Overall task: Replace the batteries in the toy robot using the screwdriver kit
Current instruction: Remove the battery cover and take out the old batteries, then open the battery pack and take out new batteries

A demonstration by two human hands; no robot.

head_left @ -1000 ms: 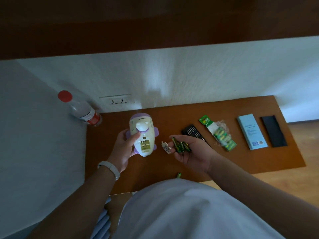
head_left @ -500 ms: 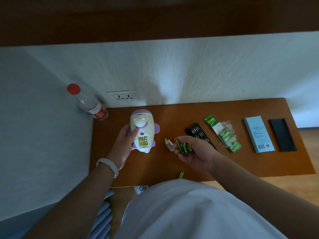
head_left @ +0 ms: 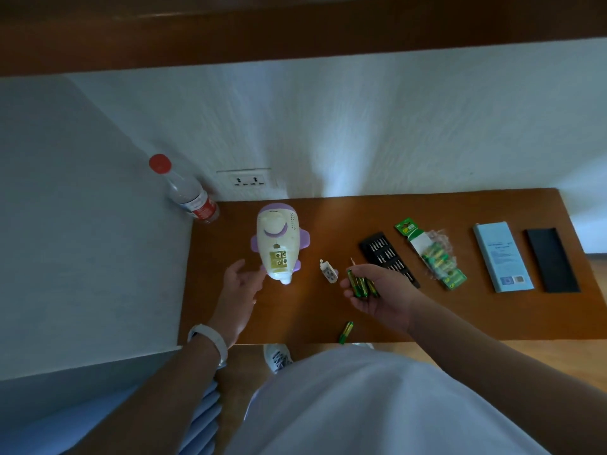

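Toy robot [head_left: 277, 244], rounded glossy white plastic with purple trim, lies on the smooth brown wooden table [head_left: 335, 224] with its battery bay facing up. The left hand [head_left: 241, 284] is just beside it, fingers loose and holding nothing. To the right sits a small white plastic cover [head_left: 329, 272]. The right hand [head_left: 377, 297] grips cylindrical green batteries [head_left: 357, 284]. Beyond it lies a black rectangular screwdriver kit tray [head_left: 389, 259].

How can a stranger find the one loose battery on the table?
Start at the brown wooden table against the white wall. Go to its near edge, nearer than the right hand holding green batteries. There one green battery lies alone; the others are in that hand or in the torn pack.
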